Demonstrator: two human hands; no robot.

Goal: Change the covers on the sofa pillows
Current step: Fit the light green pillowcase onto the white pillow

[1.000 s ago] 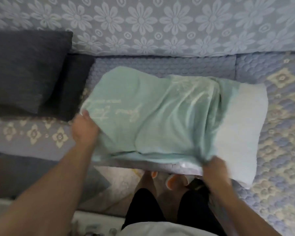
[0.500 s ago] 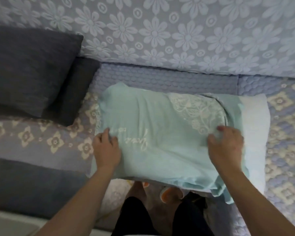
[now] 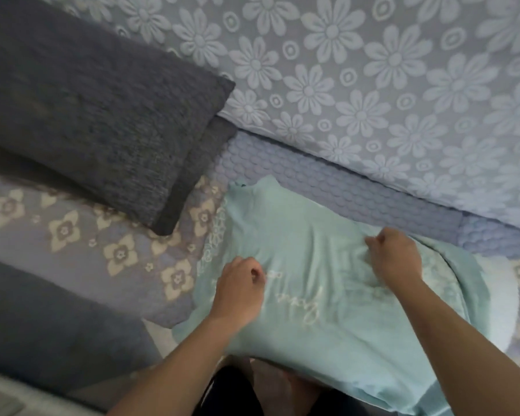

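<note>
Sofa seat (image 3: 81,244), covered in a quilted blue throw with cream flower motifs, fills the lower left; the backrest (image 3: 373,85) behind it carries a blue cover with pale daisy patterns. Two dark grey pillows (image 3: 96,115) lie stacked at the left, against the backrest. A white pillow (image 3: 499,298) lies on the seat at centre right, mostly inside a mint-green cover (image 3: 297,295) with pale script lettering; the pillow's right end protrudes uncovered. The left hand (image 3: 240,291) rests on the cover's left portion with fingers curled, pinching the fabric. The right hand (image 3: 395,259) grips bunched fabric near the cover's upper middle, fingers curled under.
</note>
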